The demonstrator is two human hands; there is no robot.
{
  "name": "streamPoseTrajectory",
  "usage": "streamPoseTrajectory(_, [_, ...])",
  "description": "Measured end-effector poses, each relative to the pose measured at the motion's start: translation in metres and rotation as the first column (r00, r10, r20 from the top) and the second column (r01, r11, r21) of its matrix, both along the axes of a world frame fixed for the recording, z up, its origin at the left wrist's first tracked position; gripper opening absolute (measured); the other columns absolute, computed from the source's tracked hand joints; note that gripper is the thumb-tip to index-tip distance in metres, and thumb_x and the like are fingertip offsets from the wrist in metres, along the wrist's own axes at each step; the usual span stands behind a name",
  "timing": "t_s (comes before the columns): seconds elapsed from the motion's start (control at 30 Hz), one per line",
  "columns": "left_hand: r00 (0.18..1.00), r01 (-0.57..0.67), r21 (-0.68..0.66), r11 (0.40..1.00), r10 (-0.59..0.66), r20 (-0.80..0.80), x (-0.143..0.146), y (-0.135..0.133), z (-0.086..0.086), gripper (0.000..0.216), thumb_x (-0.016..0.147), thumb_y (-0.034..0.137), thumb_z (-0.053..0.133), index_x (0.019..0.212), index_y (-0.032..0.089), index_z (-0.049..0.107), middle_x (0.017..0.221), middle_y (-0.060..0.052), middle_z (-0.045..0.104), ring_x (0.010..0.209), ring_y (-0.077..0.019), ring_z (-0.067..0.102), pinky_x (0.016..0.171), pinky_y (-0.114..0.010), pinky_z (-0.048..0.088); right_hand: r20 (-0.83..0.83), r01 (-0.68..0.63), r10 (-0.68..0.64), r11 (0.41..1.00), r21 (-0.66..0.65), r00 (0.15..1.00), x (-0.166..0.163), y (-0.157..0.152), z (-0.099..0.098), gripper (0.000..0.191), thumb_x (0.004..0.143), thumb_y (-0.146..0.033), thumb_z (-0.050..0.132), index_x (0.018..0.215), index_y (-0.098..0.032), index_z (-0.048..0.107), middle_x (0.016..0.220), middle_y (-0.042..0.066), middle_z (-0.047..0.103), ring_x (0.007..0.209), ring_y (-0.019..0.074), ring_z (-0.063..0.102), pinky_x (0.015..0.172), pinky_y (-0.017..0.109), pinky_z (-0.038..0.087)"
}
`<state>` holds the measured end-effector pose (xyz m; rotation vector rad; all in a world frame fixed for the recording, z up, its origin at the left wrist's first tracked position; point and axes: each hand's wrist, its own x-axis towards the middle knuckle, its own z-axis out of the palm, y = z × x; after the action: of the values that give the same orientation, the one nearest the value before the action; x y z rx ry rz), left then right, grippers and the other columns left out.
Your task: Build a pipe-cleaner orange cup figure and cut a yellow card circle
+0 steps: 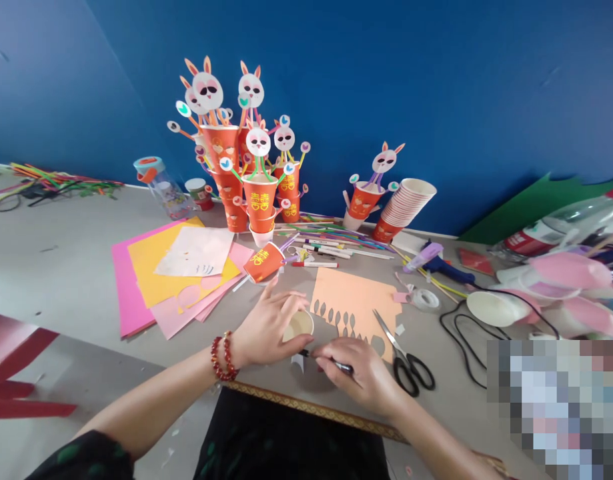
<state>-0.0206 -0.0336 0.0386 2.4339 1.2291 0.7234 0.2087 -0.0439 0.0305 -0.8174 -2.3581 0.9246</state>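
My left hand (269,323), with a red bead bracelet at the wrist, holds a paper cup (300,324) whose pale inside faces up. Part of the cup is hidden behind my fingers. In my right hand (363,373) is a dark-tipped pen (343,367), its tip pointing left, close to my left thumb and the cup. Below the cup is a small white paper piece (297,362); I cannot tell whether it is attached. To the right of my right hand lie black-handled scissors (397,343), partly over a cut peach sheet (351,293).
Red cups with rabbit faces (259,193) stand stacked at the back. Stacked cups (409,200) lean near the wall. Coloured paper sheets (131,287) lie left. A glue gun (443,267), tape roll (425,299) and black cable (449,333) are on the right.
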Motion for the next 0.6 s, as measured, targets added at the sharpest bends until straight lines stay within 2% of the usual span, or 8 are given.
streamPoseTrajectory(0.17, [1.000,-0.005,-0.003,1.000,0.005,-0.006,0.000,0.000,-0.001,0.036,0.088,0.042,0.059,0.115,0.021,0.049,0.119,-0.009,0.069,0.123,-0.0268,0.059,0.122,-0.056,0.006,0.012,-0.004,0.003,0.999,0.046,1.000,0.001,-0.001,-0.001,0.026,0.099,-0.026,0.046,0.091,-0.018,0.069,0.073,0.004,0.070,0.066,0.0160,0.063,0.063,0.025,0.041])
streamPoseTrajectory(0.6, [1.000,0.005,0.018,1.000,-0.005,0.005,0.000,-0.001,0.000,0.034,0.089,0.040,0.058,0.116,0.022,0.048,0.121,-0.010,0.069,0.125,-0.0271,0.058,0.122,-0.057,0.007,0.035,0.074,-0.072,0.995,-0.060,0.997,0.013,0.018,0.004,0.038,0.101,-0.037,0.042,0.081,-0.020,0.069,0.070,0.004,0.071,0.066,0.0162,0.065,0.067,0.025,0.046])
